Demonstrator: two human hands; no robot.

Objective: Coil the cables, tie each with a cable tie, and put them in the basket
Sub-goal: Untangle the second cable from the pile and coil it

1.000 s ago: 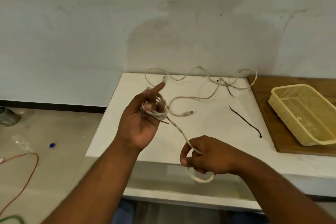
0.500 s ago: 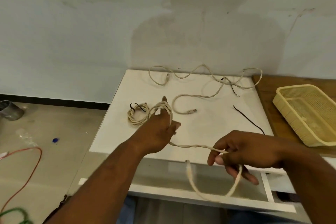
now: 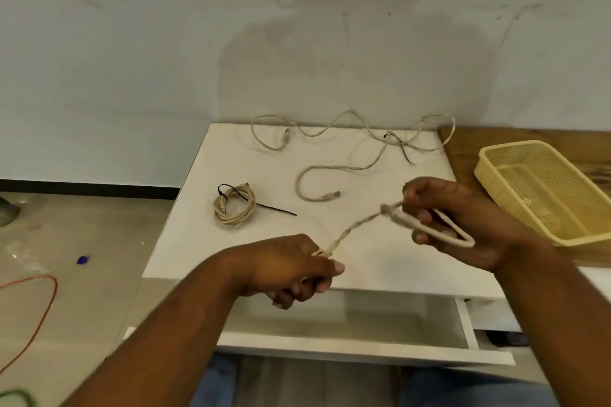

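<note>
A beige cable (image 3: pixel 358 228) stretches taut between my two hands above the white table (image 3: pixel 198 235). My right hand (image 3: pixel 463 225) is shut on a flat loop of it, wound around the fingers. My left hand (image 3: pixel 291 268) is shut on its other end near the front edge. A coiled beige cable (image 3: pixel 234 208), tied with a black cable tie (image 3: pixel 274 208), lies on the table's left part. A long loose beige cable (image 3: pixel 347 142) snakes along the back, its plug (image 3: pixel 330 196) near the middle. The yellow mesh basket (image 3: pixel 489 168) stands at the right, nothing visible inside it.
The basket rests on a wooden board (image 3: pixel 529 142) beside the table. A black cable tie (image 3: pixel 406 157) lies among the loose cable at the back. A white shelf (image 3: pixel 347 340) sits under the table front. Red wire (image 3: pixel 43 307) and green wire (image 3: pixel 16 396) lie on the floor at the left.
My left hand let go of the tied coil, which now lies on the table, and drew back to grip the second cable. My right hand rose with a loop around its fingers.
</note>
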